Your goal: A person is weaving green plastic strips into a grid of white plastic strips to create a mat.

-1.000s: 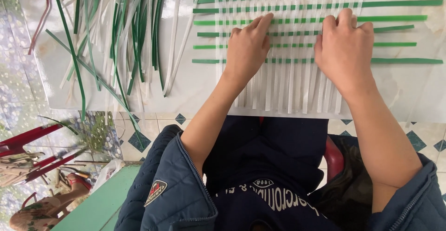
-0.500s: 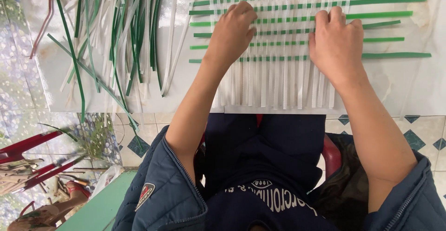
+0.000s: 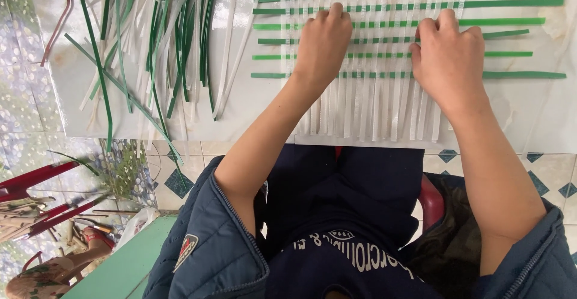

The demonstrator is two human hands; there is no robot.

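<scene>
Both hands press knuckles-down on the woven mat [image 3: 384,46]: left hand [image 3: 321,43] and right hand [image 3: 448,58], fingers curled, grip contents hidden. I judge that loose white strips [image 3: 366,112] could slide, opening gaps.

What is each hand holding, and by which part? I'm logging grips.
Nothing is lifted. The left hand and right hand press, fingers curled, on the near edge of the green-and-white woven strip mat.
</scene>
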